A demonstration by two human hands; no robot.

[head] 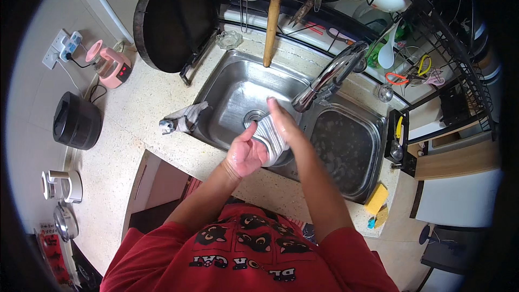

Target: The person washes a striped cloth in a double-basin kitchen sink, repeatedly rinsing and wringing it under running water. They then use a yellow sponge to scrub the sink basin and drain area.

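Note:
Over the front of the left sink basin (259,77), a striped grey-and-white cloth (272,136) lies between my two hands. My left hand (248,155) is palm up at the cloth's left side, its thumb raised and its fingers hidden under the fabric. My right hand (282,119) presses on the cloth's upper right side, fingers extended. Both hands look wet. The drain (254,117) shows just beyond them. A second striped cloth (186,118) hangs over the basin's left edge. The chrome faucet (324,79) stands to the right of my hands.
Dark, cloudy water fills the right basin (344,150). A wooden handle (271,28) leans at the back rim beside a round black pan (174,20). A yellow sponge (377,198) sits at the right front corner. A black dish rack (429,8) holding bowls overhangs the back.

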